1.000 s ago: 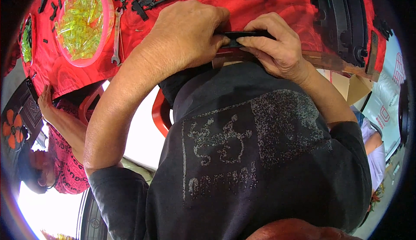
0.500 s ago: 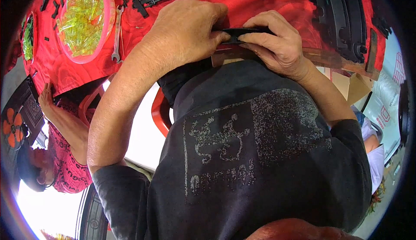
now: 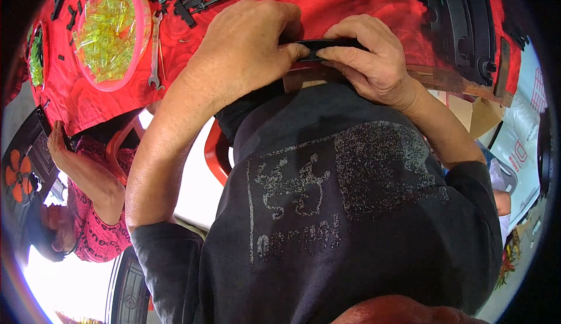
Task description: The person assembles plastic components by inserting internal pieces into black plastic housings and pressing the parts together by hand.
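Observation:
A dark, narrow strip-like part [image 3: 312, 47] spans the gap between my hands at the table's near edge. My left hand [image 3: 254, 37] has its thumb pressed on the part's left end, its other fingers curled out of sight behind. On the other end, my right hand [image 3: 371, 55] pinches the part between thumb and fingers. Most of the part is hidden by my fingers, so its exact kind does not show. Both hands are closed, just above the red tablecloth [image 3: 345, 0].
Left of my forearm stand a pink-rimmed bowl [image 3: 144, 32] of yellow-green clear pieces and a wrench [image 3: 155, 52]. Small black parts [image 3: 187, 2] lie beyond them. Long curved black pieces [image 3: 461, 26] cover the right side. At far left sits another person [image 3: 96, 201], an arm at the table edge.
My hands keep their grip on the dark part, with only a slight shift of my left hand and forearm. The other person's arm at far left has moved slightly.

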